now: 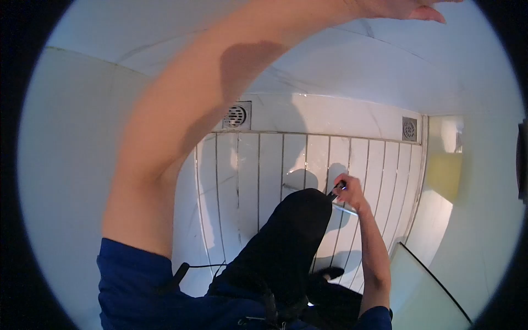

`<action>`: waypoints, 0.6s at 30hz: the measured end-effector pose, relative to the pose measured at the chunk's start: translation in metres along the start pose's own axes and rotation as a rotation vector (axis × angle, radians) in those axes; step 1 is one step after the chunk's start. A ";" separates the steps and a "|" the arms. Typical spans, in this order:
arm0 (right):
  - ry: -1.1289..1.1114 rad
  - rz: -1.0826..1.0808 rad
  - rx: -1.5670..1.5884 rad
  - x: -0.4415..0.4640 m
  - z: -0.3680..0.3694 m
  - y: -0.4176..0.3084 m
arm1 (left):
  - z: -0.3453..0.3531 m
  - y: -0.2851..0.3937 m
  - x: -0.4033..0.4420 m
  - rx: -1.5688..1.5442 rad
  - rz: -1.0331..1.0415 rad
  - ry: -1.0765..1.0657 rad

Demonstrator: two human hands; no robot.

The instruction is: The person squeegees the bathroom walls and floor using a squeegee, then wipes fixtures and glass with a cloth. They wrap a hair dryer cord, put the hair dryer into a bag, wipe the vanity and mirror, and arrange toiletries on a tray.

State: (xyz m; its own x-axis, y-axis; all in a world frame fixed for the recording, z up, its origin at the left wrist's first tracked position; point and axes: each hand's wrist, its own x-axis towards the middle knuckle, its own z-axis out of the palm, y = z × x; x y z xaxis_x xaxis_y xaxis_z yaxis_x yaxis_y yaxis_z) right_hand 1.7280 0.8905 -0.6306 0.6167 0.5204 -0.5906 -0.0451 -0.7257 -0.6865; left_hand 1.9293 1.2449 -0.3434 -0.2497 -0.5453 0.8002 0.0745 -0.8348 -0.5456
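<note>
A black tool (341, 185) is being held in the right hand (352, 192), with the fingers curled around it. It is being held over the white floor (269, 165), just beside the knee (305, 206). The left hand (399, 7) is being held up high and is being cut off by the top edge, so whether anything is being held there cannot be told. A drain (236, 116) is being partly covered by the left arm (159, 115).

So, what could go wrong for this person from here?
The floor tiles glint as if wet, so a foot might slip. The right hand holds a black-handled tool close to the bent knee and could knock it. The thin black cord near the left sleeve might snag.
</note>
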 end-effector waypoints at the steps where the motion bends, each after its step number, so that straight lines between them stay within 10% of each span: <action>1: 0.013 0.078 0.108 0.012 -0.010 0.008 | 0.000 -0.001 0.003 -0.019 -0.002 0.016; 4: 0.377 -0.112 0.177 0.065 -0.048 0.009 | -0.005 0.026 0.001 -0.063 -0.020 0.040; 12: 0.222 -0.770 -0.238 0.159 0.028 -0.142 | -0.005 0.023 -0.003 -0.096 -0.047 0.038; 18: 0.131 -0.567 -0.329 0.197 0.142 -0.196 | 0.002 0.022 -0.012 0.054 -0.022 -0.033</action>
State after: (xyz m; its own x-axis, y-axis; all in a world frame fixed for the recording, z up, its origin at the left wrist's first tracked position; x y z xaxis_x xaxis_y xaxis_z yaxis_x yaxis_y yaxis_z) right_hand 1.7468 1.1992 -0.6724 0.5657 0.8178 -0.1055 0.5438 -0.4662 -0.6979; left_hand 1.9357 1.2328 -0.3641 -0.2198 -0.5280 0.8203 0.1212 -0.8491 -0.5141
